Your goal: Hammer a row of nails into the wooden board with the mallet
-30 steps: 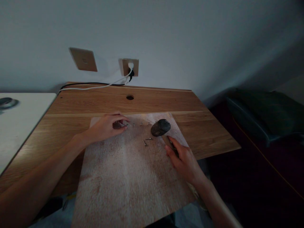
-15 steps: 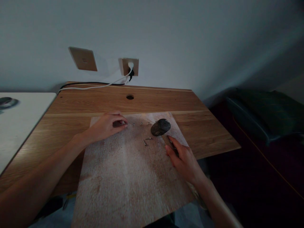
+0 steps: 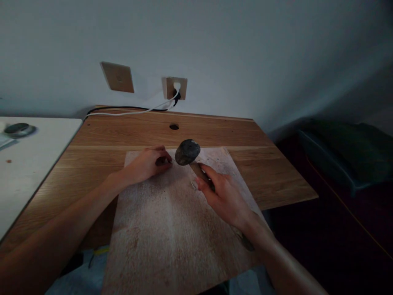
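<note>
My right hand [image 3: 225,194] is wrapped round the wooden handle of a mallet [image 3: 188,152] with a black head. The mallet's head is raised over the far part of a pale, worn board [image 3: 153,229], just right of my left hand. With thumb and forefinger, my left hand [image 3: 153,163] pinches a small nail [image 3: 171,162] near the board's far edge; most of the nail is hidden. Beside my right fingertips lie loose nails [image 3: 194,185], partly covered by that hand. Other small nails along the far edge are mostly behind the mallet.
The board rests on a brown wooden desk [image 3: 276,176] against the wall. White and black cables run from a wall socket [image 3: 181,88] along its back edge. A white surface [image 3: 37,164] adjoins at left, with a round object [image 3: 20,129] on it. A dark green cushion [image 3: 346,147] lies at right.
My right hand has brought the mallet leftward and up, close to my left hand. The left hand keeps its pinch at about the same spot on the board. The whole view has shifted slightly.
</note>
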{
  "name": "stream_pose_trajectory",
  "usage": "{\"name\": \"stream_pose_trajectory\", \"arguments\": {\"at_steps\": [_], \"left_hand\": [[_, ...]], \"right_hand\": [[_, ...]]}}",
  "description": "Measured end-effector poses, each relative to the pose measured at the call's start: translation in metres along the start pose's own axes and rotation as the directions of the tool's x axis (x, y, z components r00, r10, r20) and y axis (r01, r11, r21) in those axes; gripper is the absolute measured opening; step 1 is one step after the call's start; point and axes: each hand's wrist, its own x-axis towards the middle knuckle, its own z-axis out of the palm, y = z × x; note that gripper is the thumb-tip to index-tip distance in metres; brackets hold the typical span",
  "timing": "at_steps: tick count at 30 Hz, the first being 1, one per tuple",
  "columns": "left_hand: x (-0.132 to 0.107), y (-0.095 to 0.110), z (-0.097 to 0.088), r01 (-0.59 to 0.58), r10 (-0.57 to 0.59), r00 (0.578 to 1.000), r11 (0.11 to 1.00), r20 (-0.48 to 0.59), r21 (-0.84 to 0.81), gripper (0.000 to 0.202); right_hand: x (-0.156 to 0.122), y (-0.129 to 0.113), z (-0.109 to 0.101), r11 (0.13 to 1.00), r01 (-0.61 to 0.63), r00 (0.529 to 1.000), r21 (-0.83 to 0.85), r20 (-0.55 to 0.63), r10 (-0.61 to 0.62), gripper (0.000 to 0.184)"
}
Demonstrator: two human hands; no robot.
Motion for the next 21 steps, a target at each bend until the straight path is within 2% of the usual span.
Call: {"name": "stream_pose_trajectory", "arguments": {"at_steps": [4,7,12,15,21], "left_hand": [[0.0,-0.005,0.004,-0.003,0.003,1.0,1.0,-0.027,-0.004,0.018],[0.0,-0.008,0.005,0.005,-0.004,0.999,1.0,-0.034,0.008,0.032],[0.0,-0.007,0.005,-0.016,0.016,0.999,1.0,-0.038,-0.005,0.036],[0.001,-0.006,0.005,-0.004,0.004,0.999,1.0,-0.038,0.003,0.03],[0.001,-0.006,0.004,-0.056,0.058,0.997,0.998,-0.055,0.025,0.015]], "right_hand": [[0.008,-0.004,0.013,0.999,0.026,1.0,-0.025,0.004,-0.026,0.027],[0.01,-0.005,0.017,0.997,0.026,0.999,-0.072,0.048,-0.023,0.025],[0.014,-0.004,0.019,0.997,0.048,0.999,-0.061,0.011,-0.047,0.032],[0.013,-0.001,0.016,0.996,0.028,0.999,-0.079,0.044,-0.025,0.032],[-0.015,0.02,-0.007,0.993,-0.106,0.993,-0.05,-0.058,0.103,0.036]]}}
